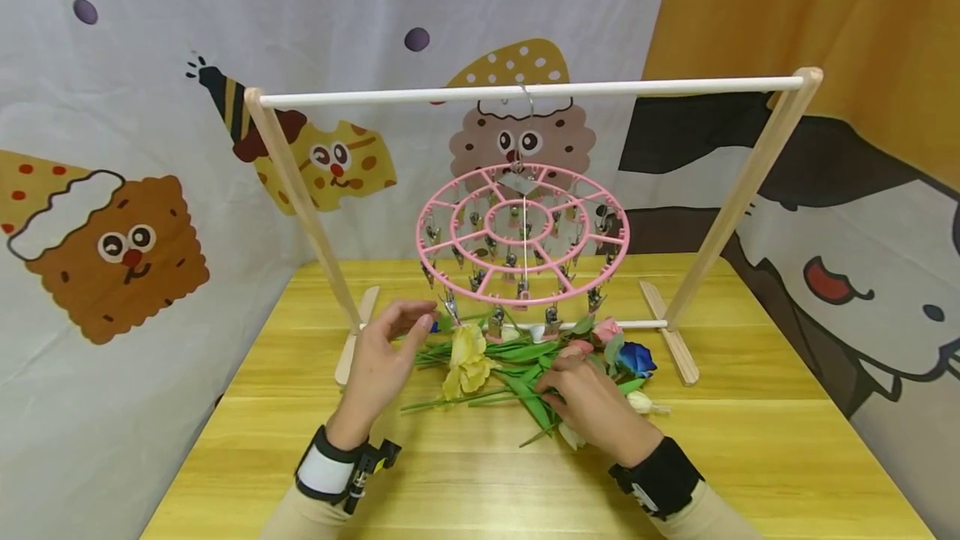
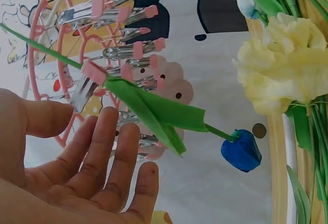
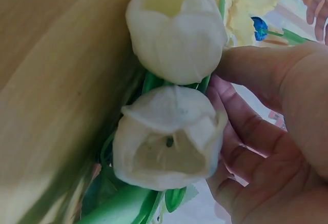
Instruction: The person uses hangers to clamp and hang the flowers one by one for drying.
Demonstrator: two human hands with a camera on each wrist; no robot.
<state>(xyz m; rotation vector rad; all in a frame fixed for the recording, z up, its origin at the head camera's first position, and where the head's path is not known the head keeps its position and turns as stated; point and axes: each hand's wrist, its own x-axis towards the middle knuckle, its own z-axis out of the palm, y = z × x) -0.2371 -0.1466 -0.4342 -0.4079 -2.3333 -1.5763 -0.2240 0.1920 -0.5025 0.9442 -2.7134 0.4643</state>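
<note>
My left hand [image 1: 382, 357] is at the front left of a pink round clip hanger [image 1: 486, 290]. In the left wrist view, a blue tulip [image 2: 242, 151] hangs head down, its stem in a pink-tipped clip [image 2: 94, 73]. The thumb is by the clip's metal part, and the other fingers reach out loosely beneath. My right hand [image 1: 592, 407] reaches into a pile of artificial flowers, over green leaves [image 1: 528, 398]. In the right wrist view, its thumb and forefinger come together beside two white tulips [image 3: 177, 34]; the petals hide the tips, so a grip cannot be made out.
The hanger hangs from a white rod [image 1: 390, 96] on a wooden stand [image 1: 738, 198]. Below it lie a yellow flower [image 1: 468, 357], a blue rose [image 1: 636, 359] and a pink rose [image 1: 607, 330] on the wooden table [image 1: 465, 490]. A cartoon-printed cloth [image 1: 360, 32] stands behind.
</note>
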